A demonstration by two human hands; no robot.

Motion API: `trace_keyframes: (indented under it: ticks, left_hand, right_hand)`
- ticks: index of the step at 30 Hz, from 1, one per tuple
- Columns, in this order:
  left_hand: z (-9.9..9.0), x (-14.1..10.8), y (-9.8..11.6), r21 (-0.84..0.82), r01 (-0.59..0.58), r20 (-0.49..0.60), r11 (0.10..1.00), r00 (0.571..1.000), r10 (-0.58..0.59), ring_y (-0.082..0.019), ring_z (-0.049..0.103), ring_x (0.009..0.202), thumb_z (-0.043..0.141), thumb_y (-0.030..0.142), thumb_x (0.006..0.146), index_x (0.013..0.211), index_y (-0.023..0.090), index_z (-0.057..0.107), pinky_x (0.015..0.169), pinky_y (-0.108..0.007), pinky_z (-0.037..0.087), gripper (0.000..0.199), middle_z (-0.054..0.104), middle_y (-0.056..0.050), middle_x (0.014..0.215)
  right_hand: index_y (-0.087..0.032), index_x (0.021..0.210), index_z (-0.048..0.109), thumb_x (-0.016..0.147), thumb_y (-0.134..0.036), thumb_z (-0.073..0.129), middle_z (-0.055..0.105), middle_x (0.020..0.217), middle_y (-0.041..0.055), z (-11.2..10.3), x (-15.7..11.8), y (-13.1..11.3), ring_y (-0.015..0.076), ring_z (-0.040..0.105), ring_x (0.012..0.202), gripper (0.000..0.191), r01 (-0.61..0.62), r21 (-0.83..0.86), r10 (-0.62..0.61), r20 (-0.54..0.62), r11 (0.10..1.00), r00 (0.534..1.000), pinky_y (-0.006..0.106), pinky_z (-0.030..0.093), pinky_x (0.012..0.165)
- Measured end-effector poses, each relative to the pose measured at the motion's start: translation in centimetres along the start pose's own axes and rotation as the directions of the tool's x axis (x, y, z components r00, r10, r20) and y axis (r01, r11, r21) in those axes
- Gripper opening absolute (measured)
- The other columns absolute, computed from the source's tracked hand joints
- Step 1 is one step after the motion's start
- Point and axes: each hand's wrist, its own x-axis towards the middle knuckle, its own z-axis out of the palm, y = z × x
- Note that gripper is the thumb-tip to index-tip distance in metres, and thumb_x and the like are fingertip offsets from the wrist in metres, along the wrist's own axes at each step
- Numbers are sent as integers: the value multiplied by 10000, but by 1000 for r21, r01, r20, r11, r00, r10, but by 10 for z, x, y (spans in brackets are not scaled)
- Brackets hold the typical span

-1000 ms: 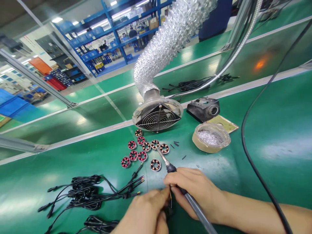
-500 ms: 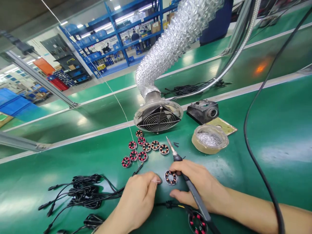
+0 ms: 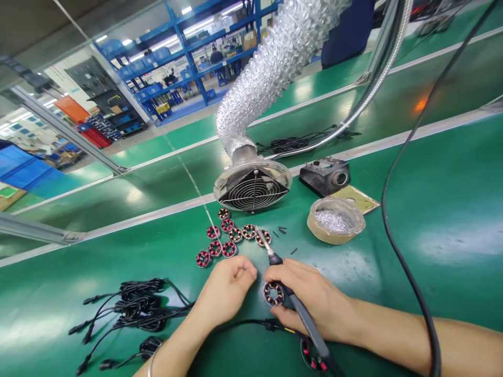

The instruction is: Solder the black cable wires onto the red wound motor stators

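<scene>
On bench (image 3: 451, 209), cables (image 3: 141, 309) are lying L of L hand (image 3: 228, 285); rings (image 3: 229, 254) are sitting ahead, in front of fan (image 3: 253, 193). Lone ring (image 3: 267, 295) is sitting btwn thumb & finger of R hand (image 3: 314, 293). Tub (image 3: 318, 229) is standing R of fan, w/ stand (image 3: 322, 175) behind & board (image 3: 364, 199) lying btwn.

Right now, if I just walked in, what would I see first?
Probably the big crinkly silver hose at the top middle, ending in a round, grilled hood. Below it, little red and copper-coloured rings cluster on the green bench. Closer in, the right hand grips a soldering iron.
</scene>
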Motion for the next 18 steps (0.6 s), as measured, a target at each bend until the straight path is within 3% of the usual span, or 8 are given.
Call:
trace_keyframes:
  ticks: [2, 7, 10, 13, 15, 18]
  left_hand:
    - [-2, -1, 0, -9, 39, 26, 999, 999, -39, -102, 248, 498, 551, 501, 780, 641, 206, 486, 486, -235, 184, 332, 301, 92, 517]
    - [5, -8, 5, 251, 84, 133, 964, 984, -121, -93, 216, 461, 618, 370, 745, 628, 195, 548, 456, -251, 137, 222, 277, 102, 460]
    - [7, -5, 3, 73, 91, 120, 993, 988, -99, -89, 243, 466, 565, 380, 740, 591, 200, 497, 461, -238, 170, 243, 337, 85, 479]
    - [2, 0, 0, -102, 79, -19, 992, 996, -81, -88, 245, 474, 574, 429, 693, 591, 202, 485, 470, -227, 183, 264, 339, 83, 488]
    - [-1, 1, -1, -113, 79, -71, 990, 994, -88, -86, 235, 474, 571, 457, 701, 598, 202, 477, 470, -226, 181, 290, 330, 86, 489]
    - [-1, -2, 0, 8, 85, 27, 996, 996, -86, -88, 248, 491, 563, 438, 751, 613, 195, 486, 479, -232, 184, 290, 334, 83, 506]
  right_hand:
    - [-202, 1042, 503, 678, -75, 605, 584, 779, -6, 1, 0, 1, 160, 535, 644, 399, 1, 5, -1, -15, 1000, 1000, 254, 450, 577]
    - [-206, 1013, 505, 682, -62, 555, 577, 765, -5, 2, 1, 1, 162, 521, 643, 364, 6, 19, -5, -66, 1000, 998, 253, 439, 574]
    - [-202, 1007, 506, 669, -57, 556, 562, 770, -3, 1, 0, 0, 165, 522, 661, 371, 2, 24, -1, -48, 1000, 999, 250, 442, 583]
    - [-195, 1011, 507, 663, -54, 563, 540, 768, -3, 1, 0, 0, 167, 514, 667, 380, 4, 24, -3, -44, 1000, 999, 250, 437, 586]
    - [-191, 1014, 507, 659, -50, 562, 535, 768, -1, 1, 0, 1, 169, 510, 667, 386, 6, 31, -4, -48, 1000, 999, 253, 435, 590]
    - [-191, 1007, 506, 657, -35, 544, 547, 777, 2, 1, 0, 1, 169, 513, 677, 385, 11, 57, -8, -50, 998, 999, 254, 436, 600]
